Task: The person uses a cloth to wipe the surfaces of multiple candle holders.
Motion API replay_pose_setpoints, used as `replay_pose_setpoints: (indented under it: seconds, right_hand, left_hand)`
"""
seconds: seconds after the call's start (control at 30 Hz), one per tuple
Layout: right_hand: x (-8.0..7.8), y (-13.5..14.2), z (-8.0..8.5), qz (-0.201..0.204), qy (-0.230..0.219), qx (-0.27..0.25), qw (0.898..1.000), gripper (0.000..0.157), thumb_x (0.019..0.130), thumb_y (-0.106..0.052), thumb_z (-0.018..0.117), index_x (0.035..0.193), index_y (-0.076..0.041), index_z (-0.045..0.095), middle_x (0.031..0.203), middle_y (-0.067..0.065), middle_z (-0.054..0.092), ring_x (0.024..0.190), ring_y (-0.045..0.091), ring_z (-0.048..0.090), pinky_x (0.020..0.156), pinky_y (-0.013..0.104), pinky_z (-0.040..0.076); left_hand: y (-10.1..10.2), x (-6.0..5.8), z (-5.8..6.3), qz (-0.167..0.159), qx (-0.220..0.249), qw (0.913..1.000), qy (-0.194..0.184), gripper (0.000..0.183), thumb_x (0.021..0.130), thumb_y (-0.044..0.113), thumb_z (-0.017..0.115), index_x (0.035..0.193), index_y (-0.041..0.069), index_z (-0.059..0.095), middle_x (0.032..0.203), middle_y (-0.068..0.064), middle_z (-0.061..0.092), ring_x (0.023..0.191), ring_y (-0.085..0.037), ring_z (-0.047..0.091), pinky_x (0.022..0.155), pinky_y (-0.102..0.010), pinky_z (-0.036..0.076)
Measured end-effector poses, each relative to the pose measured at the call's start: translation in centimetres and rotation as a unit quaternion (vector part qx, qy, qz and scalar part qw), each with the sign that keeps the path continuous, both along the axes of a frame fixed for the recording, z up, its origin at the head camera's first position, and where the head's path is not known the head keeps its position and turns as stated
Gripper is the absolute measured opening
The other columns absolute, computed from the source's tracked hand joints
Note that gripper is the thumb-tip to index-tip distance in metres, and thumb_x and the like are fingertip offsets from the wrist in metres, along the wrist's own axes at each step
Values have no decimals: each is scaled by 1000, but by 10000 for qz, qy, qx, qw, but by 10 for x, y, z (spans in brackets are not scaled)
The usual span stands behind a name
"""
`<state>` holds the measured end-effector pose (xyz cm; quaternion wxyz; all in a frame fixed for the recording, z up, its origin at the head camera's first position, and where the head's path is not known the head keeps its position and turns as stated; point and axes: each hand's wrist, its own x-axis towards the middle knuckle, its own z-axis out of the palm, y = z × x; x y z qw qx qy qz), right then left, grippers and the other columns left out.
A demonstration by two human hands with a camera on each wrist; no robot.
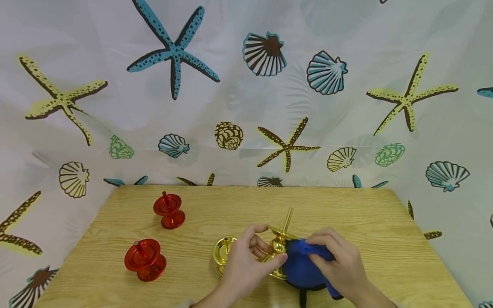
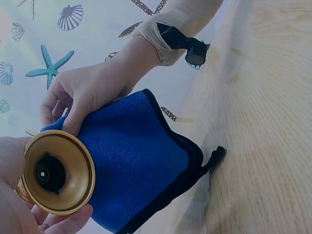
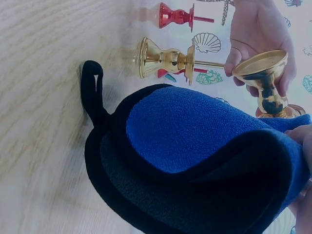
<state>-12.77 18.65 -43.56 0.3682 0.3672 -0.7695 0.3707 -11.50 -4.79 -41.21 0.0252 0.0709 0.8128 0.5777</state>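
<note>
My left hand (image 1: 246, 263) grips a shiny gold candle holder (image 1: 278, 247) by its waist, tilted, its long thin spike pointing up and away. The left wrist view looks into the hollow underside of its base (image 2: 80, 168), with a dark fitting at the centre. In my right hand (image 1: 343, 261) is a blue cloth (image 1: 306, 267) with black edging and a black hanging loop (image 3: 91, 90). Fingers and thumb pinch a folded part of it close to the holder's dish, while the rest hangs down beside the base. Part of the holder is hidden behind the cloth.
A second gold candle holder (image 1: 220, 252) stands on the wooden table (image 1: 215, 205), partly behind my left hand. Two red candle holders (image 1: 143, 259) stand further left, one nearer and one farther back. A curtain (image 1: 231, 94) printed with shells and starfish hangs behind the table.
</note>
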Motion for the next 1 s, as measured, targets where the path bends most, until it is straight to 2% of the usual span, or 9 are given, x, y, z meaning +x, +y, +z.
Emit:
replay_pose_setpoints:
  seconds: [0.17, 0.27, 0.37, 0.4, 0.5, 0.57, 0.73, 0.87, 1.0]
  right_hand:
    - [2, -1, 1, 1, -115, -98, 9999, 30, 106, -33, 60, 99, -7, 74, 93, 7, 72, 78, 20, 74, 85, 10, 57]
    - [4, -3, 3, 44, -237, -227, 9995, 28, 105, -32, 64, 100, -8, 76, 92, 7, 73, 79, 18, 74, 84, 10, 57]
    - [5, -7, 6, 65, -404, -287, 9987, 8, 95, -15, 80, 100, -8, 77, 92, 6, 74, 79, 16, 74, 82, 10, 57]
    - [6, -9, 7, 68, -460, -291, 9985, 12, 89, -6, 84, 100, -9, 78, 92, 6, 74, 79, 16, 74, 81, 10, 57]
    - [6, -16, 10, 13, -541, -247, 9982, 39, 70, 15, 87, 100, -10, 79, 92, 4, 74, 78, 15, 74, 78, 10, 57]
    - [6, -21, 12, -7, -485, -208, 9986, 44, 66, 17, 88, 100, -10, 79, 92, 4, 74, 77, 15, 74, 76, 11, 58]
    - [5, -30, 15, -113, -410, -8, 9991, 43, 66, 14, 90, 101, -11, 81, 91, 1, 74, 75, 14, 74, 71, 13, 58]
    - [6, -35, 18, -202, -516, 233, 9982, 38, 70, 9, 91, 98, -14, 80, 90, -3, 73, 74, 9, 72, 70, 13, 58]
    - [6, -37, 19, -255, -524, 407, 9975, 36, 71, 6, 92, 98, -14, 79, 89, -5, 72, 75, 7, 72, 71, 13, 58]
  left_hand:
    - [1, 0, 0, 31, -90, 10000, 20, 68, 82, 32, 91, 138, 9, 61, 90, 1, 67, 78, -12, 61, 72, -26, 51]
    - [2, 0, 0, 123, -353, 9992, 119, 69, 82, 34, 91, 139, 10, 61, 89, 3, 67, 76, -10, 60, 70, -26, 50]
    - [3, 0, -2, 244, -742, 9965, 295, 70, 81, 36, 90, 140, 11, 62, 88, 5, 67, 74, -7, 59, 68, -25, 50]
    - [3, -1, -3, 277, -871, 9952, 362, 70, 81, 37, 90, 140, 12, 62, 87, 6, 67, 73, -7, 59, 67, -25, 50]
    - [4, -2, -5, 331, -1205, 9904, 595, 68, 80, 35, 90, 139, 12, 63, 85, 7, 67, 71, -4, 57, 64, -23, 48]
    - [4, -2, -7, 361, -1424, 9861, 775, 67, 80, 33, 90, 138, 11, 63, 84, 6, 67, 67, -3, 55, 61, -22, 46]
    - [4, -2, -11, 397, -1936, 9730, 1196, 65, 80, 30, 90, 137, 11, 65, 86, 2, 71, 55, 0, 47, 53, -21, 39]
    - [4, -3, -14, 310, -2232, 9634, 1451, 64, 80, 27, 89, 137, 11, 65, 87, 1, 74, 57, 1, 50, 53, -21, 40]
    - [4, -2, -16, 296, -2269, 9618, 1504, 65, 79, 26, 90, 138, 12, 66, 87, 2, 74, 60, 1, 54, 55, -21, 40]
